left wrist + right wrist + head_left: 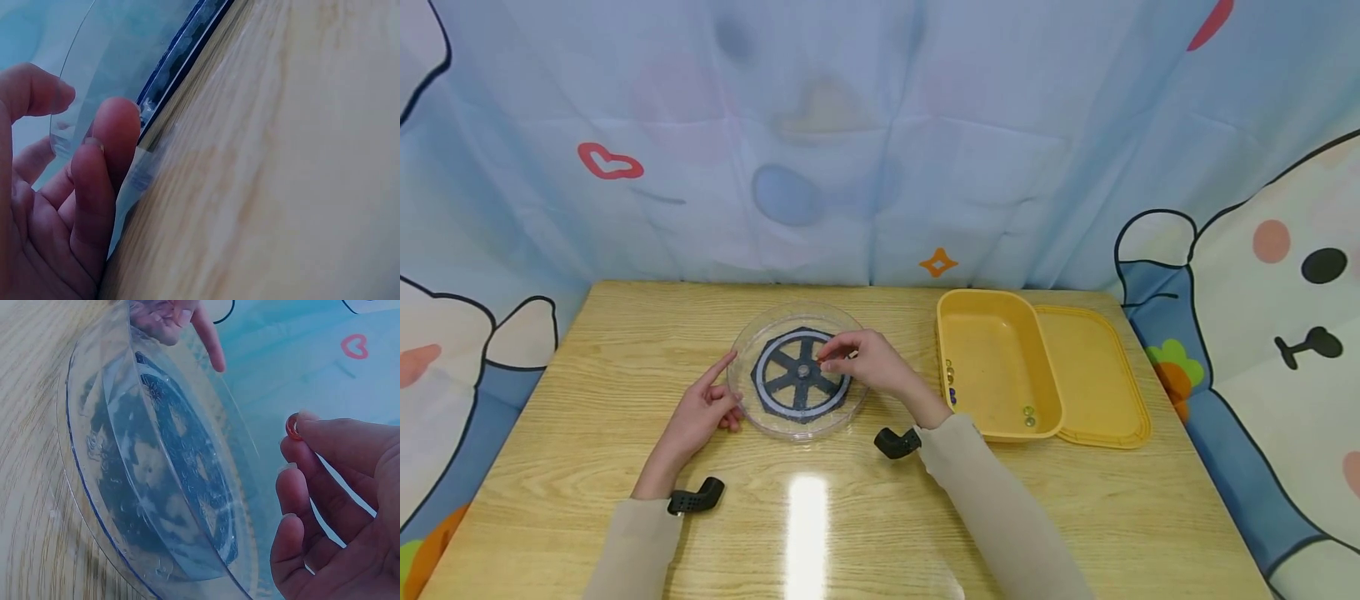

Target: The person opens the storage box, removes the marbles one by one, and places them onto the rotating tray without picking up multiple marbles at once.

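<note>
A clear round dish stands on the table, with a dark spoked wheel pattern inside it. My left hand rests at its left side, the index finger stretched along the rim and the thumb by the wall. In the left wrist view, the clear wall rises beside those fingers. Over the dish's right part, my right hand pinches a small red-orange marble between thumb and index finger. The right wrist view shows this marble held above the rim.
Right of the dish is a yellow plastic box with several small glass marbles on its floor. Its yellow lid lies flat against the box's right side. A printed curtain hangs behind the wooden table.
</note>
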A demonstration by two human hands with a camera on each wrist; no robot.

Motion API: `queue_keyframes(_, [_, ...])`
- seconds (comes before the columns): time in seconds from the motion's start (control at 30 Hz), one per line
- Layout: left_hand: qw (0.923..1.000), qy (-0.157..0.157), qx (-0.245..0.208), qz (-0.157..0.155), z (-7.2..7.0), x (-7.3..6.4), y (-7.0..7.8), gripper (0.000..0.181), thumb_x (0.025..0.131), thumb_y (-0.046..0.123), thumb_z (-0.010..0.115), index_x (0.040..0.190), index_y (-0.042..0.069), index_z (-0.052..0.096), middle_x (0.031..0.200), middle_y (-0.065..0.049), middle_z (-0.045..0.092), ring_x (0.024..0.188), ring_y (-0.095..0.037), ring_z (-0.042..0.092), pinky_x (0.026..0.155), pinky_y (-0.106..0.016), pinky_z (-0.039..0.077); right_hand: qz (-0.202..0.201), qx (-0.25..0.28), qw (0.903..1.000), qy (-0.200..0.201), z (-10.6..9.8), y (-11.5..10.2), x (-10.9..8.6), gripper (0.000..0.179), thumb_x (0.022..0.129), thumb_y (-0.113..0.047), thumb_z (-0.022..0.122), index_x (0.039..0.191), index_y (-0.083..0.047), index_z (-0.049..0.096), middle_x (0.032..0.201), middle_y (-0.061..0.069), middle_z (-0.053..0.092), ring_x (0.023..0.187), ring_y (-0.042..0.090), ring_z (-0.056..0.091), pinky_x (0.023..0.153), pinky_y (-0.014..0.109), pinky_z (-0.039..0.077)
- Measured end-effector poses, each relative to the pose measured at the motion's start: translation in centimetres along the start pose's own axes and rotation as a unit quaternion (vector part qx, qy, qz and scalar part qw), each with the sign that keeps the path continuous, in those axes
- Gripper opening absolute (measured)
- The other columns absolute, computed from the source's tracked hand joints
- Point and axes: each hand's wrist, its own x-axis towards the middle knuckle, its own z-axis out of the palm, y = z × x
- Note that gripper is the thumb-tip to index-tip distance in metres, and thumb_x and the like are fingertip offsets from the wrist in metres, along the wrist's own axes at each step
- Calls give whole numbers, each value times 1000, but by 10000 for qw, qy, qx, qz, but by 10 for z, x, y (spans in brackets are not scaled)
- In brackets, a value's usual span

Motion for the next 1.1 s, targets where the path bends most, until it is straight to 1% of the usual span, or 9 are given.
queue_keyframes(0.2, [10000,69,44,-39,0,0,-1,67,99,3,56,158,19,29,76,-18,64,58,-19,63,57,-29,54,20,-77,10000,8,-1,3,0,21,94,-14,70,110,-1,72,99,1,70,87,20,62,72,34,52])
queue_keyframes(0.33, [10000,77,25,-36,-1,0,-1,67,99,2,56,158,19,30,76,-17,64,58,-19,63,57,-29,54,74,-89,9999,103,-6,3,-1,22,94,-15,71,111,-1,73,99,0,70,89,20,61,74,34,52])
queue_keyframes(0.5, [10000,68,18,-26,-1,0,-2,67,99,2,56,158,19,29,75,-16,63,58,-19,63,57,-29,54,164,29,9994,300,-20,2,-5,22,93,-16,71,111,-2,74,101,2,71,90,21,61,78,42,52])
queue_keyframes(0.63, [10000,55,-1,-19,0,0,-1,67,99,2,56,158,19,30,75,-16,64,58,-19,63,57,-29,55,206,155,9983,520,-39,3,-11,23,94,-13,70,113,1,72,106,6,70,92,24,61,82,51,51])
queue_keyframes(0.77, [10000,42,-10,-38,0,1,-2,67,99,3,56,158,19,30,76,-17,64,58,-20,63,57,-30,55,497,212,9942,927,-64,4,-22,24,95,-17,70,114,-2,72,109,6,70,96,28,60,88,59,47])
queue_keyframes(0.9, [10000,52,-16,-46,0,1,-2,67,99,2,56,158,19,30,76,-18,64,58,-20,63,57,-30,55,587,172,9901,1260,-90,8,-36,25,94,-23,71,114,-7,73,114,8,69,100,29,59,91,58,45])
queue_keyframes(0.97, [10000,49,-20,-46,0,1,-1,67,99,2,56,158,19,30,76,-18,64,58,-20,63,57,-30,55,634,179,9878,1408,-102,12,-44,27,94,-27,71,114,-9,73,116,9,69,102,26,59,93,57,44])
queue_keyframes(1.07, [10000,25,-51,-40,0,1,-2,67,99,3,56,158,19,29,76,-17,64,58,-19,63,57,-29,55,631,244,9854,1563,-119,19,-56,30,93,-26,72,116,-6,71,117,9,68,102,23,60,94,51,46])
queue_keyframes(1.1, [10000,13,-67,-65,1,-1,2,67,99,2,56,158,18,29,76,-17,64,58,-20,63,57,-29,55,641,236,9847,1606,-124,22,-59,32,94,-26,72,117,-4,70,116,8,68,102,21,60,94,50,47])
